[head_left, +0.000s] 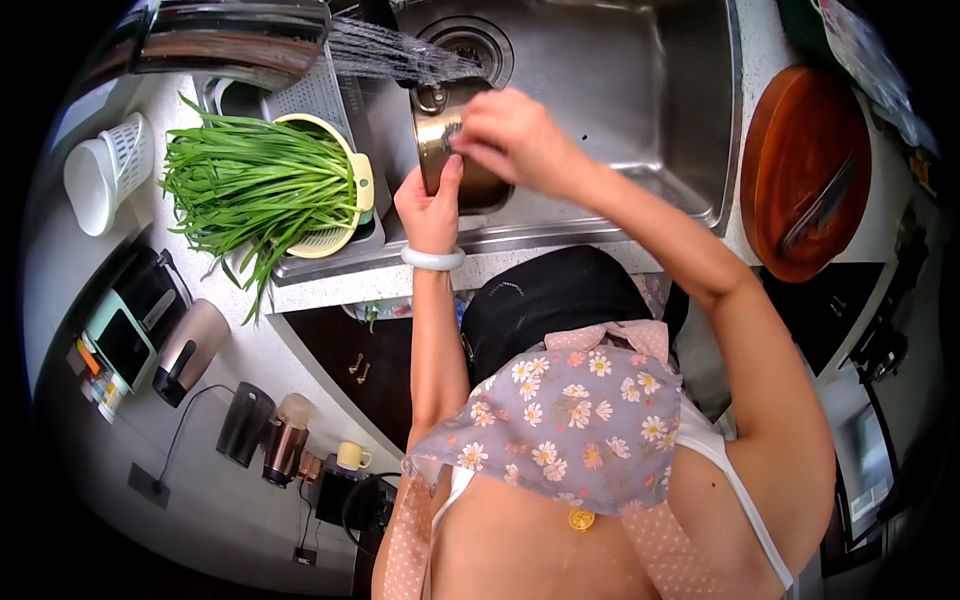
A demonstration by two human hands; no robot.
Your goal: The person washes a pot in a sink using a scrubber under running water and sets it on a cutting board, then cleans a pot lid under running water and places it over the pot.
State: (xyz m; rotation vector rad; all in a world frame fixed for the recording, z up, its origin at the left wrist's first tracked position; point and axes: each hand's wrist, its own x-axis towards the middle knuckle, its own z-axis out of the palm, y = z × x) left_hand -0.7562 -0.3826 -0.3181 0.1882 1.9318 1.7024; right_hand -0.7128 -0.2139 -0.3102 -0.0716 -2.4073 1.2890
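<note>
A shiny metal pot [433,150] is tilted on its side over the near left part of the sink [600,100], and a black handle appears to run up from it. My left hand [432,212] grips its near rim, thumb on the metal. Against the pot's side is my right hand [510,140], slightly blurred, with fingers bent together around a small dark greyish thing that I cannot make out. Water [400,55] streams from the faucet [230,40] past the pot towards the drain [468,50].
Long green chives [260,185] lie in a pale yellow colander [358,200] left of the sink. On the right, a round wooden cutting board [800,150] carries a knife [820,205]. A white basket [125,155] stands at far left; a kettle [190,350] is lower left.
</note>
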